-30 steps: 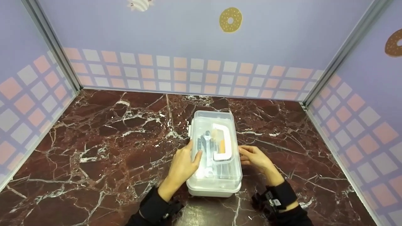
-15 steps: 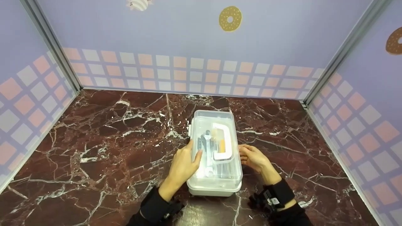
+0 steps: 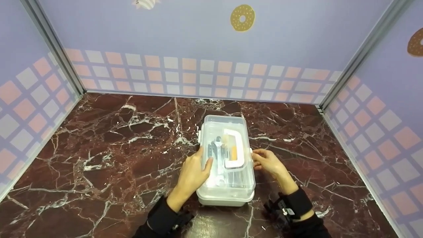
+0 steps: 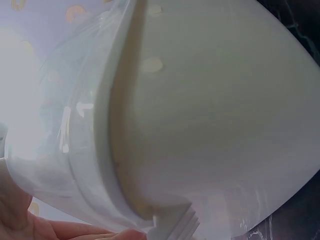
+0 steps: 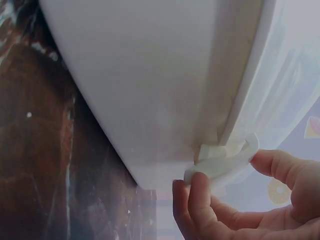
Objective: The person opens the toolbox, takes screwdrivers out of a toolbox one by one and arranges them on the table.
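Fingertips point(image 5: 200, 186) of the right hand point(image 3: 268, 163) now pinch the white side latch point(image 5: 225, 157) of the clear-lidded toolbox point(image 3: 226, 158), thumb on top, index curled under; half a second ago that hand sat lower and clear of the clip, so the latch looks in the process of being undone. Left hand point(image 3: 192, 173) unchanged: fingers flat on the lid's 9 o'clock edge (holding it down). Box sits mid-table on the marble top point(image 3: 99, 158), both forearms coming in from 6 o'clock.
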`<state>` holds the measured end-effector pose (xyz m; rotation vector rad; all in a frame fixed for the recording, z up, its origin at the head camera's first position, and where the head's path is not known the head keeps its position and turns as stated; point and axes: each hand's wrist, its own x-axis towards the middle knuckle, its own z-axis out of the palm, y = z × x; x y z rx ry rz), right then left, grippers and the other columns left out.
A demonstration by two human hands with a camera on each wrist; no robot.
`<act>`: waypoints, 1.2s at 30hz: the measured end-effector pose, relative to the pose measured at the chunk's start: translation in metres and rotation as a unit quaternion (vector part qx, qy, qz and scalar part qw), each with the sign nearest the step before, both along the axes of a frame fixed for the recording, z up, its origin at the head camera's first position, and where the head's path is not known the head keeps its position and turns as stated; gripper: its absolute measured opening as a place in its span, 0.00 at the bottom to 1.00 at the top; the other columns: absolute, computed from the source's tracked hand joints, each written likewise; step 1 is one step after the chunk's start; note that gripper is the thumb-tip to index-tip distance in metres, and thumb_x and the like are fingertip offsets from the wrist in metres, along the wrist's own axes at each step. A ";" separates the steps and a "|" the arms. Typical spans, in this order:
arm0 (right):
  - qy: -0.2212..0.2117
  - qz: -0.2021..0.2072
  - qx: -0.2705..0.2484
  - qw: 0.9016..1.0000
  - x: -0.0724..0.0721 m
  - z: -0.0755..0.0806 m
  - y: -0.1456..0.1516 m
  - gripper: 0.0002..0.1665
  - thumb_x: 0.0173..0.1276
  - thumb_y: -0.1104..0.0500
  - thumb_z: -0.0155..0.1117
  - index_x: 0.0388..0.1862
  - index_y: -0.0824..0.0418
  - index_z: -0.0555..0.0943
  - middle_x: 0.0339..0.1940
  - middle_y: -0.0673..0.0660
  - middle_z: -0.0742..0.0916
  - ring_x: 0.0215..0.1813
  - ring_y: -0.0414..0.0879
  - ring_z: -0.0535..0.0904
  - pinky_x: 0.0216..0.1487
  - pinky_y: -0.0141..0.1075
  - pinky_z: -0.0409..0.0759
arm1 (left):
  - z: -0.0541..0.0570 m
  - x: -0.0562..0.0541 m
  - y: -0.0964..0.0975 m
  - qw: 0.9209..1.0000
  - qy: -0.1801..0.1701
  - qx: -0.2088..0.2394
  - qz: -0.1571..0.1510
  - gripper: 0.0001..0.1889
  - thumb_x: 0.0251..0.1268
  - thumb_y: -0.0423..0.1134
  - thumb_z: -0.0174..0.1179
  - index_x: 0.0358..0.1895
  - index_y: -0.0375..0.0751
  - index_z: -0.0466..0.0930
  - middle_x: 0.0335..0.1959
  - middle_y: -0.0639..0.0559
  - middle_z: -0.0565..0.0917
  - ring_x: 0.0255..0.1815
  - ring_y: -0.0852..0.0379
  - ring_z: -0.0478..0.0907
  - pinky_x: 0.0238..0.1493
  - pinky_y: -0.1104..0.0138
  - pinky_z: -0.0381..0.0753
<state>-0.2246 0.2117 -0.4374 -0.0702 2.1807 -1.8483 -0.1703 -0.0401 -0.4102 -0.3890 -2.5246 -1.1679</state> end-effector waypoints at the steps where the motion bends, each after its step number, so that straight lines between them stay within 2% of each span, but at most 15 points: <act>1: -0.005 0.006 -0.009 1.000 0.000 -0.001 0.001 0.23 0.67 0.67 0.45 0.53 0.84 0.60 0.27 0.54 0.79 0.26 0.39 0.77 0.30 0.31 0.78 | 0.000 0.000 0.000 1.000 -0.001 0.000 0.000 0.27 0.58 0.37 0.55 0.54 0.17 0.64 0.42 0.28 0.76 0.35 0.42 0.79 0.37 0.61 0.79; 4: -0.025 0.030 -0.049 0.998 0.001 -0.004 0.004 0.24 0.69 0.66 0.40 0.57 0.85 0.56 0.31 0.54 0.80 0.31 0.41 0.79 0.36 0.34 0.78 | 0.000 0.000 0.000 1.000 -0.003 0.000 -0.001 0.27 0.58 0.37 0.55 0.54 0.17 0.63 0.42 0.28 0.77 0.35 0.42 0.79 0.36 0.62 0.79; 7: -0.038 0.048 -0.089 0.994 0.002 -0.008 0.006 0.25 0.69 0.66 0.36 0.59 0.85 0.52 0.33 0.55 0.81 0.34 0.42 0.79 0.39 0.35 0.78 | 0.000 0.001 0.000 1.000 -0.006 -0.001 0.002 0.27 0.58 0.37 0.55 0.54 0.17 0.64 0.44 0.27 0.75 0.39 0.40 0.78 0.41 0.60 0.77; 12: -0.029 0.044 -0.100 0.994 0.004 -0.012 0.006 0.26 0.70 0.66 0.34 0.61 0.83 0.49 0.38 0.59 0.81 0.37 0.43 0.79 0.42 0.37 0.77 | 0.000 0.001 0.000 1.000 -0.005 -0.003 0.008 0.27 0.58 0.38 0.55 0.53 0.16 0.64 0.48 0.26 0.72 0.45 0.37 0.75 0.47 0.57 0.74; 15: 0.010 0.009 -0.063 0.998 0.007 -0.012 0.005 0.26 0.70 0.67 0.37 0.62 0.80 0.52 0.45 0.66 0.78 0.41 0.46 0.78 0.44 0.40 0.76 | 0.000 0.001 0.000 1.000 -0.001 -0.004 0.009 0.27 0.58 0.38 0.55 0.53 0.17 0.64 0.47 0.26 0.73 0.42 0.38 0.76 0.45 0.58 0.75; 17: 0.068 -0.026 -0.020 0.997 0.011 -0.010 0.003 0.24 0.69 0.67 0.41 0.61 0.80 0.57 0.49 0.71 0.76 0.45 0.50 0.77 0.46 0.40 0.76 | 0.000 0.001 0.000 1.000 -0.001 -0.005 0.006 0.27 0.58 0.38 0.55 0.54 0.17 0.64 0.46 0.26 0.74 0.40 0.39 0.77 0.43 0.58 0.76; 18: 0.104 -0.045 0.003 0.994 0.014 -0.008 0.002 0.23 0.68 0.68 0.43 0.59 0.79 0.60 0.50 0.72 0.75 0.46 0.52 0.76 0.46 0.39 0.76 | -0.001 0.000 0.000 1.000 -0.001 -0.005 0.005 0.27 0.58 0.37 0.55 0.54 0.17 0.64 0.45 0.27 0.75 0.39 0.39 0.78 0.42 0.59 0.77; 19: 0.143 -0.063 0.027 0.987 0.016 -0.005 0.000 0.22 0.68 0.68 0.45 0.57 0.79 0.63 0.51 0.73 0.75 0.47 0.54 0.76 0.46 0.38 0.76 | -0.001 0.000 0.000 1.000 -0.002 -0.004 0.003 0.27 0.58 0.37 0.55 0.54 0.17 0.64 0.45 0.27 0.75 0.39 0.39 0.78 0.41 0.59 0.77; 21: 0.218 -0.092 0.072 0.969 0.022 0.001 -0.004 0.18 0.66 0.67 0.49 0.52 0.77 0.70 0.49 0.71 0.77 0.48 0.56 0.76 0.46 0.36 0.75 | -0.001 0.000 0.000 1.000 -0.003 -0.004 0.002 0.27 0.58 0.37 0.55 0.54 0.17 0.63 0.44 0.27 0.75 0.38 0.40 0.78 0.41 0.59 0.77; 23: 0.274 -0.096 0.113 0.950 0.027 0.006 -0.009 0.15 0.65 0.66 0.52 0.48 0.75 0.75 0.45 0.68 0.80 0.46 0.55 0.77 0.45 0.34 0.76 | -0.001 0.001 0.000 1.000 -0.002 -0.002 0.002 0.27 0.58 0.37 0.55 0.54 0.17 0.63 0.44 0.27 0.75 0.39 0.40 0.78 0.41 0.59 0.77; 24: 0.290 -0.089 0.119 0.945 0.029 0.008 -0.011 0.15 0.65 0.66 0.52 0.46 0.75 0.76 0.44 0.68 0.81 0.45 0.56 0.78 0.43 0.35 0.76 | -0.001 0.001 0.000 1.000 0.000 -0.001 0.002 0.27 0.58 0.37 0.55 0.54 0.17 0.63 0.44 0.27 0.75 0.39 0.40 0.78 0.41 0.59 0.77; 26: 0.307 -0.074 0.131 0.940 0.033 0.011 -0.015 0.14 0.65 0.65 0.53 0.44 0.74 0.77 0.42 0.67 0.81 0.42 0.55 0.79 0.42 0.36 0.77 | -0.001 0.000 0.001 1.000 0.005 0.002 0.001 0.27 0.58 0.36 0.55 0.54 0.17 0.63 0.45 0.26 0.74 0.40 0.39 0.78 0.42 0.59 0.77; 29: 0.306 -0.064 0.146 0.939 0.037 0.012 -0.018 0.15 0.66 0.63 0.52 0.44 0.75 0.77 0.42 0.68 0.81 0.39 0.53 0.80 0.39 0.38 0.79 | -0.001 0.000 0.002 1.000 0.007 0.007 -0.002 0.27 0.58 0.36 0.55 0.54 0.16 0.63 0.46 0.26 0.73 0.42 0.39 0.77 0.43 0.59 0.76; 34: 0.300 -0.082 0.180 0.933 0.039 0.014 -0.023 0.16 0.66 0.62 0.52 0.45 0.73 0.78 0.41 0.65 0.82 0.37 0.49 0.80 0.36 0.37 0.79 | -0.001 0.000 0.002 1.000 -0.001 0.026 -0.006 0.27 0.58 0.35 0.55 0.55 0.16 0.62 0.49 0.25 0.71 0.45 0.38 0.75 0.47 0.59 0.74; 36: 0.301 -0.090 0.181 0.932 0.040 0.016 -0.025 0.15 0.66 0.62 0.52 0.44 0.72 0.78 0.40 0.65 0.83 0.38 0.49 0.80 0.37 0.37 0.78 | -0.002 0.000 0.000 0.998 -0.014 0.049 -0.019 0.27 0.59 0.34 0.54 0.56 0.17 0.60 0.49 0.26 0.71 0.44 0.40 0.76 0.44 0.62 0.76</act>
